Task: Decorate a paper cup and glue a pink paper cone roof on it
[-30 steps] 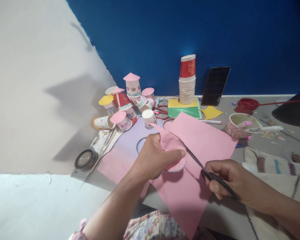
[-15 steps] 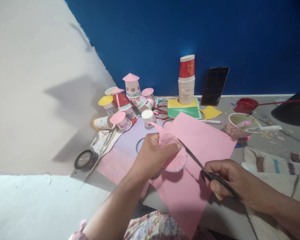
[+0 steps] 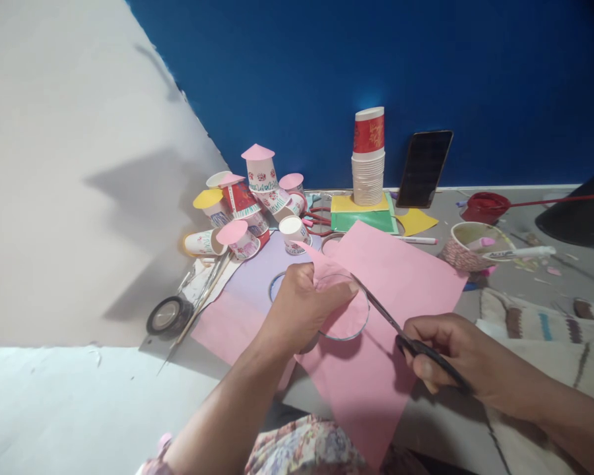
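Note:
My left hand (image 3: pixel 304 300) pinches a sheet of pink paper (image 3: pixel 396 277), its thumb lying across a circle outlined in dark ink (image 3: pixel 349 323). The fingers beneath the paper are hidden. In my right hand (image 3: pixel 445 353) is a pair of scissors (image 3: pixel 389 316) with black handles. Their blades reach up and left to the upper right edge of the circle, and look nearly closed there. A narrow flap of pink paper (image 3: pixel 321 258) stands up beyond my left hand, at the cut edge.
Several decorated paper cups (image 3: pixel 245 244), some with paper cone tops, stand behind on the left. A tall cup stack (image 3: pixel 369 165) and a leaning phone (image 3: pixel 424 170) are at the back. A tape roll (image 3: pixel 169 315), brushes (image 3: pixel 198 307) and a marker-filled cup (image 3: pixel 468 247) lie around.
Both hands, the scissors and the pink paper keep practically the same position. The whole view has shifted very slightly.

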`<action>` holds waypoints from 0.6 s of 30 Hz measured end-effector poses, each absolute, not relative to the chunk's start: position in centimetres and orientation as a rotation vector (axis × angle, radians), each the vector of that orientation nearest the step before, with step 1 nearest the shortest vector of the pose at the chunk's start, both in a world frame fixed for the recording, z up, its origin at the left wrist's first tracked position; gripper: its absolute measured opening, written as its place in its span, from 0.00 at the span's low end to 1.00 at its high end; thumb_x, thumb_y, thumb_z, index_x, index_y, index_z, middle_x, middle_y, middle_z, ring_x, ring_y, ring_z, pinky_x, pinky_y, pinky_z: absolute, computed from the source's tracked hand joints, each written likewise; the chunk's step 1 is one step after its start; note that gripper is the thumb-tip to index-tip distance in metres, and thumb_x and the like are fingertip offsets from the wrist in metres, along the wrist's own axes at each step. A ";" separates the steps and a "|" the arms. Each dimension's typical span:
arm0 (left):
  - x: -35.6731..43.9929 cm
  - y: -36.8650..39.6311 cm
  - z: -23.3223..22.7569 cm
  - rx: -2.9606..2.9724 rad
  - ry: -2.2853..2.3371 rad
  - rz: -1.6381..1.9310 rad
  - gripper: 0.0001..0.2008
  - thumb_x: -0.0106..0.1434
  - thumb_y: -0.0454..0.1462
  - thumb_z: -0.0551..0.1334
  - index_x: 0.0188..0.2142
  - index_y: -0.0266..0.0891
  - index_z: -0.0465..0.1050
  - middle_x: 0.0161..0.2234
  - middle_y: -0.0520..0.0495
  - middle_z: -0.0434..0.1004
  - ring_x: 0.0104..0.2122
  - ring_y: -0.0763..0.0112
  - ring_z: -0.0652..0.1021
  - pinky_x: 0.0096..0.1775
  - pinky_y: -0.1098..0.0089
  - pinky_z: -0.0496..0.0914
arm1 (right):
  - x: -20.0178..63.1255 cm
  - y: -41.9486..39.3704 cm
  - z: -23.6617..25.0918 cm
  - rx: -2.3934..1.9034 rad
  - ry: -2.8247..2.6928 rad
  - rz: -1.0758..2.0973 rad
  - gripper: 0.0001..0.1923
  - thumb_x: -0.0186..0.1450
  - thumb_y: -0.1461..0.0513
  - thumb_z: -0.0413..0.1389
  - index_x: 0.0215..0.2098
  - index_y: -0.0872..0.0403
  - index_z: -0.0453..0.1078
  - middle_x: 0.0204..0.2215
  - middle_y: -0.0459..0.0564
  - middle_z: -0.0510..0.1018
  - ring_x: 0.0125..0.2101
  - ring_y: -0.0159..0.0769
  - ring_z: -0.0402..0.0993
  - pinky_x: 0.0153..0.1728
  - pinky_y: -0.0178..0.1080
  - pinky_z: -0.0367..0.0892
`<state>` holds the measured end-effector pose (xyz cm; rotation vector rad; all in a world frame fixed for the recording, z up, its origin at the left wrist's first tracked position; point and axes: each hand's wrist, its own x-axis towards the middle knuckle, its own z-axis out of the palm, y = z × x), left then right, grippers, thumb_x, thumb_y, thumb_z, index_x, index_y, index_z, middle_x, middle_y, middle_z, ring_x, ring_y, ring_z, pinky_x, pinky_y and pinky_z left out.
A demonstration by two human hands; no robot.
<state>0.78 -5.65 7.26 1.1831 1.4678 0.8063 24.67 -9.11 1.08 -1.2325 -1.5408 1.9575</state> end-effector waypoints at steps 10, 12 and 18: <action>0.2 -5.7 7.5 1.236 1.473 0.760 0.14 0.53 0.44 0.72 0.27 0.40 0.70 0.21 0.54 0.69 0.24 0.70 0.73 0.25 0.71 0.63 | 24.4 -9.0 1.7 -1.262 -1.553 1.957 0.31 0.54 0.38 0.68 0.24 0.52 0.63 0.18 0.42 0.68 0.20 0.27 0.60 0.24 0.33 0.54; 0.1 -5.7 7.5 1.256 1.483 0.751 0.14 0.54 0.44 0.71 0.28 0.40 0.70 0.21 0.54 0.69 0.24 0.71 0.72 0.24 0.72 0.63 | 24.3 -8.9 1.8 -1.267 -1.545 1.963 0.31 0.53 0.37 0.68 0.24 0.52 0.63 0.18 0.42 0.68 0.20 0.27 0.59 0.24 0.33 0.53; -0.3 -5.6 7.4 1.265 1.504 0.719 0.16 0.53 0.45 0.72 0.26 0.40 0.68 0.21 0.55 0.69 0.23 0.73 0.70 0.23 0.73 0.61 | 24.5 -9.0 1.5 -1.271 -1.571 1.957 0.32 0.53 0.36 0.68 0.25 0.52 0.64 0.18 0.43 0.70 0.20 0.28 0.59 0.24 0.33 0.51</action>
